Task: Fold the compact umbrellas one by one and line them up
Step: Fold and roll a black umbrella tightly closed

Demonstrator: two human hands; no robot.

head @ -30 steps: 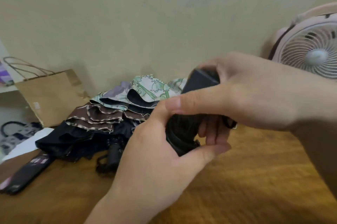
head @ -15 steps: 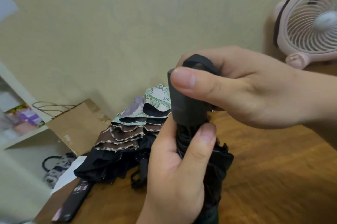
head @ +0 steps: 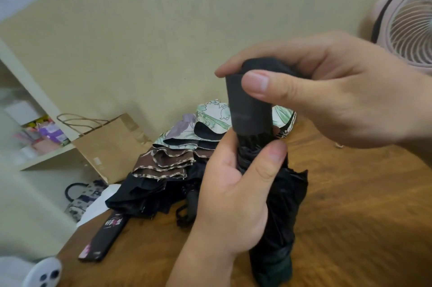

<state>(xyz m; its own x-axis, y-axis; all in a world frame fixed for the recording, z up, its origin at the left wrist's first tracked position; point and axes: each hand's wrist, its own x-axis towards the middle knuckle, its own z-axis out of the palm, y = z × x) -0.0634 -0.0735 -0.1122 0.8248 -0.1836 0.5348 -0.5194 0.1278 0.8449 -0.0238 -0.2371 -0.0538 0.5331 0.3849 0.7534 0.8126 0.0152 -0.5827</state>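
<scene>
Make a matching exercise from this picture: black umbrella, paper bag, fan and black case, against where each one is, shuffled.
1 black umbrella
2 paper bag
3 fan
4 black case

A far right, by the wall
B flat near the table edge, left
C gripped by left hand and right hand
D leaning on the wall, left

Pairs: 1-C, 2-D, 3-A, 4-B

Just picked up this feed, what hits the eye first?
A black umbrella is held upright at centre: the right hand grips its handle on top, the left hand wraps the canopy below. Behind it on the table lies a heap of loose umbrellas; a pink fan stands far right.
</scene>
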